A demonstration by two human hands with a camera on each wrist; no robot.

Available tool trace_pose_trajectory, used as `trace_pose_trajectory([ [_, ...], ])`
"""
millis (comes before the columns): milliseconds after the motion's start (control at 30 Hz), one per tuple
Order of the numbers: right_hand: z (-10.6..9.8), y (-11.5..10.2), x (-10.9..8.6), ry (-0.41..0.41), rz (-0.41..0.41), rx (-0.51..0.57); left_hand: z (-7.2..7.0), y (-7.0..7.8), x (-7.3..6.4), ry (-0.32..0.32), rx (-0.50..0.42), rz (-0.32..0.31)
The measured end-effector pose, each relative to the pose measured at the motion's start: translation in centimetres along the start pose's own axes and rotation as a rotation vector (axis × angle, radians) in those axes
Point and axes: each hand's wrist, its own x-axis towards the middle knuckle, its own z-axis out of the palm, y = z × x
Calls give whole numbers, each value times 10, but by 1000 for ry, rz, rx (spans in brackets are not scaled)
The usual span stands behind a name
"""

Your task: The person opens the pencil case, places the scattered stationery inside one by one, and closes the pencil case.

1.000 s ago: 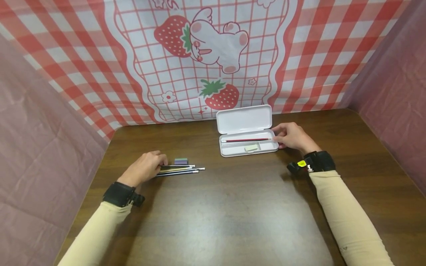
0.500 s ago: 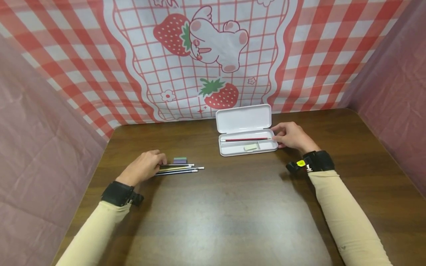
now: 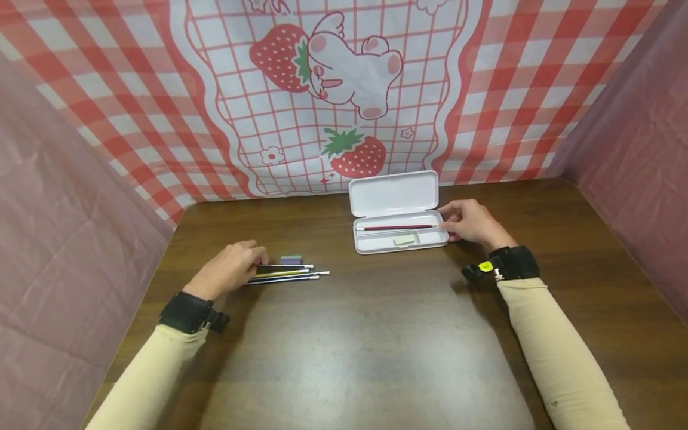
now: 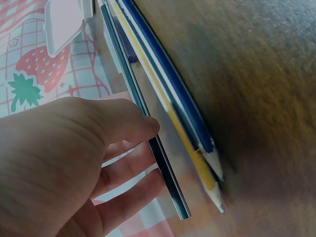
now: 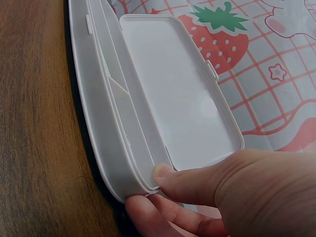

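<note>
My left hand pinches a dark, flat-ended pencil between thumb and fingers, as the left wrist view shows. Beside it on the table lie a yellow pencil and a blue pencil, their sharpened points near my hand and white eraser ends toward the right. A purple and green eraser sits just behind the pencils. At the back, my right hand grips the right end of an opened white pencil case, thumb inside the rim and fingers outside. A red pencil and a pale eraser lie inside the case.
The case's lid stands raised against the red and white checked cloth behind the wooden table. Pinkish drapes hang at both sides.
My left hand has shifted very slightly left at the pencils. The right hand stays at the end of the pencil case.
</note>
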Motion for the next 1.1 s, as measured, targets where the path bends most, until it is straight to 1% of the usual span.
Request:
trace_pose_trajectory([
  [67, 1, 0, 0, 1, -1, 2, -26, 26, -1, -29, -4, -28],
  [100, 2, 0, 0, 2, -1, 3, -27, 27, -2, -29, -2, -28],
  [133, 2, 0, 0, 5, -2, 4, -36, 37, -1, -32, 4, -23],
  [233, 3, 1, 0, 12, -7, 9, -40, 42, 0, -40, 17, -25],
  [467, 4, 0, 0, 11, -8, 20, -46, 42, -1, -41, 34, -36],
  [667, 2, 1, 2, 11, -9, 15, -54, 41, 4, -35, 38, -36],
  [867, 1, 2, 3, 13, -6, 18, -66, 38, 10, -27, 39, -17],
  [1000, 1, 3, 3, 9, -6, 15, -77, 37, 13, -3, 43, -29],
  [1100, 2, 2, 3, 6, -10, 20, -84, 37, 14, 21, 51, -22],
])
